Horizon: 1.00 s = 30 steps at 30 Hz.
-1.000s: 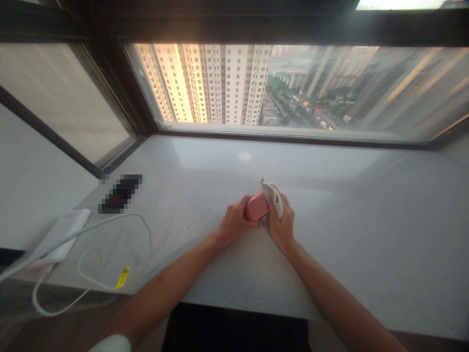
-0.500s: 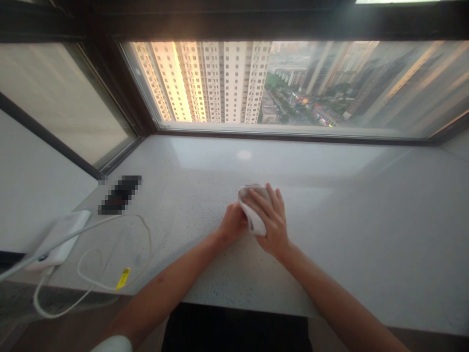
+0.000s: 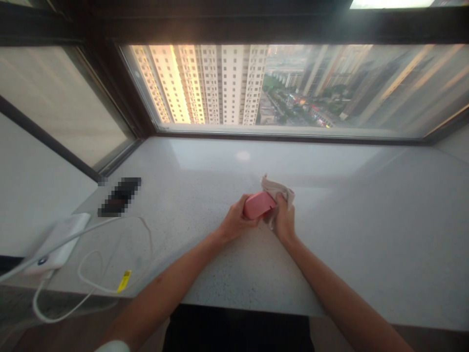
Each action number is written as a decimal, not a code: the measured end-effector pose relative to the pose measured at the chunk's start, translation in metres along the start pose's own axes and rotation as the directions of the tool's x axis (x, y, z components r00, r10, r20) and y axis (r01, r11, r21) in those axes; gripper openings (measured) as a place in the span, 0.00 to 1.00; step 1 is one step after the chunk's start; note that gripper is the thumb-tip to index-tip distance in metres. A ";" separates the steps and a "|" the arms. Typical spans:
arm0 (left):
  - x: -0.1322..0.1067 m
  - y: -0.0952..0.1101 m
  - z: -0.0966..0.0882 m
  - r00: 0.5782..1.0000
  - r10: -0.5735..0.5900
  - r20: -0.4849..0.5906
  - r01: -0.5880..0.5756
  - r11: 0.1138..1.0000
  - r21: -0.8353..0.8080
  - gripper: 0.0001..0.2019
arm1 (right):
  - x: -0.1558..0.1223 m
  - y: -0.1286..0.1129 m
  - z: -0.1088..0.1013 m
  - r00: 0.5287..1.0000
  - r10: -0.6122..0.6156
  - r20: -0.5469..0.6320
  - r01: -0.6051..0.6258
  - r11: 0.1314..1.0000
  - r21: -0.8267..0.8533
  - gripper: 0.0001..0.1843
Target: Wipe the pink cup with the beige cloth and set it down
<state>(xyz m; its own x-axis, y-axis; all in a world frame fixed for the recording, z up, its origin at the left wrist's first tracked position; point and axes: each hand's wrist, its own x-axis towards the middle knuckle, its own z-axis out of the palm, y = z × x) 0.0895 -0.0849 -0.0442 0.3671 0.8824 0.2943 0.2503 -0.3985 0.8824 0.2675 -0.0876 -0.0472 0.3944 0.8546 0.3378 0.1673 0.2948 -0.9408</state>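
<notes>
A small pink box-like object (image 3: 258, 205) is gripped by my left hand (image 3: 236, 217), whose fingers wrap its left end. At its right end my right hand (image 3: 286, 220) is closed on a whitish cloth (image 3: 280, 188), which bunches above the fingers and hangs below beside the pink object. The cloth touches or nearly touches the object's right end; the exact contact is hidden by the fingers. Both hands are above the middle of the pale speckled windowsill (image 3: 205, 181).
On the left lies a white power bank (image 3: 66, 242) with a white cable (image 3: 82, 276) looping over the sill's front edge, a yellow tag (image 3: 124, 281) on it. A blurred-out dark item (image 3: 120, 197) rests behind. A dark-framed window (image 3: 278, 139) bounds the back.
The cloth has come off the top of the pink object, which now shows. My right hand has shifted right with the cloth and turned; my left hand keeps its place.
</notes>
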 end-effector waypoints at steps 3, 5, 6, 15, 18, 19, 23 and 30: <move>-0.001 -0.009 -0.001 0.995 0.099 0.024 -0.101 0.991 0.093 0.38 | -0.005 -0.011 0.000 0.932 -0.324 0.164 0.332 0.943 -0.022 0.22; -0.001 -0.011 -0.003 0.994 0.109 0.025 -0.111 0.977 0.179 0.40 | -0.004 -0.017 -0.005 0.838 -0.481 0.257 0.518 0.849 -0.100 0.21; -0.001 -0.011 -0.004 0.995 0.101 0.022 -0.103 0.977 0.187 0.40 | -0.004 -0.020 -0.007 0.794 -0.526 0.303 0.584 0.798 -0.145 0.22; -0.001 0.006 -0.008 0.999 -0.029 -0.016 0.030 0.995 0.098 0.25 | -0.003 -0.025 -0.002 0.714 -0.524 0.465 0.644 0.752 -0.141 0.25; -0.004 0.006 -0.006 0.997 0.004 -0.074 0.008 0.988 0.155 0.29 | -0.003 -0.019 0.003 0.954 -0.168 0.249 0.199 0.974 -0.106 0.29; -0.004 0.006 -0.005 0.996 0.015 -0.083 -0.001 0.987 0.163 0.30 | -0.005 -0.018 0.004 0.978 -0.062 0.200 0.080 0.993 -0.083 0.31; -0.006 0.007 -0.004 0.998 -0.007 -0.060 0.017 0.986 0.167 0.30 | -0.013 -0.023 0.000 0.915 -0.290 0.281 0.319 0.945 -0.064 0.25; -0.008 0.003 -0.002 0.992 0.042 -0.118 -0.020 0.983 0.184 0.31 | -0.013 -0.022 -0.004 0.903 -0.327 0.277 0.373 0.918 -0.132 0.26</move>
<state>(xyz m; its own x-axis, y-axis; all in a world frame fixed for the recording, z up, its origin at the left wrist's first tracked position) 0.0851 -0.0924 -0.0431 0.2693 0.8881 0.3724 0.4036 -0.4552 0.7937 0.2621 -0.1067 -0.0310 0.0509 0.7940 0.6058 0.4197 0.5334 -0.7344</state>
